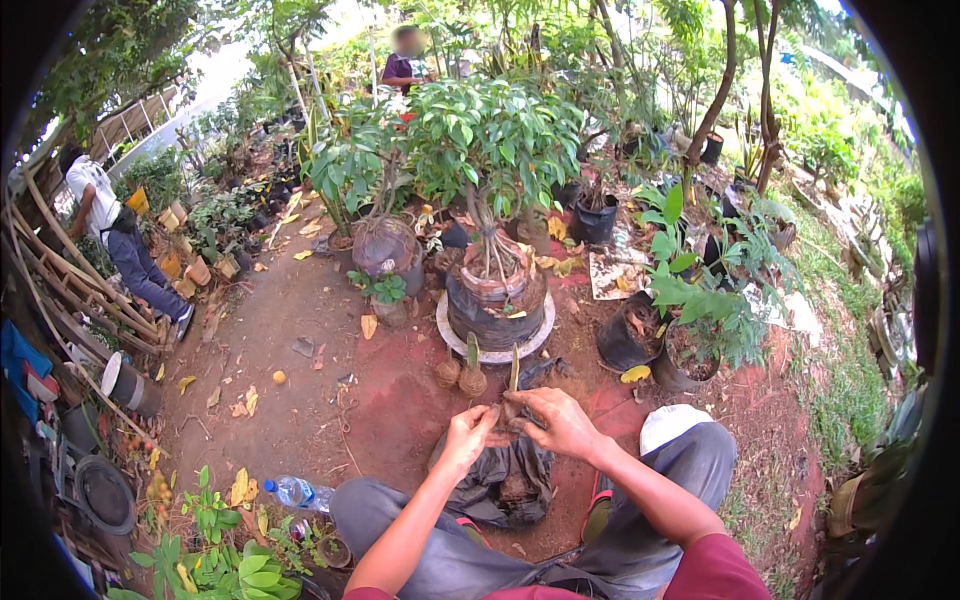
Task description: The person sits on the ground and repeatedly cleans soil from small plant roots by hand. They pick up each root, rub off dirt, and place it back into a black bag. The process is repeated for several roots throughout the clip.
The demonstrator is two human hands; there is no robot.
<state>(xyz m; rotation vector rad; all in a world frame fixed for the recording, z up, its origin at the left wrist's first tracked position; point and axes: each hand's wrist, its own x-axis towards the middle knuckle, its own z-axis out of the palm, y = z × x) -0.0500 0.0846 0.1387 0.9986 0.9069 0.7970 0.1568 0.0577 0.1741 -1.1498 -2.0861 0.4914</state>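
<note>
A small cutting with an upright, pointed green leaf (514, 370) stands between my hands, its base in a brown root ball (510, 411). My right hand (561, 421) grips the ball from the right, fingers over its top and side. From the left, my left hand (471, 436) pinches at the same ball; any twine between its fingers is too fine to tell. Below both hands a crumpled black plastic bag (499, 480) lies spread, with soil (514, 489) in it. Just beyond sit two twine-wrapped balls, a left one (448, 373) and a right one with a leaf (472, 381).
Ahead, a potted tree's black bag (495, 319) stands on a round pale dish (550, 319). Black plant pots (634, 330) are at right. A water bottle (298, 494) lies by my left knee. One person (124, 217) is at far left, another (401, 69) behind the plants.
</note>
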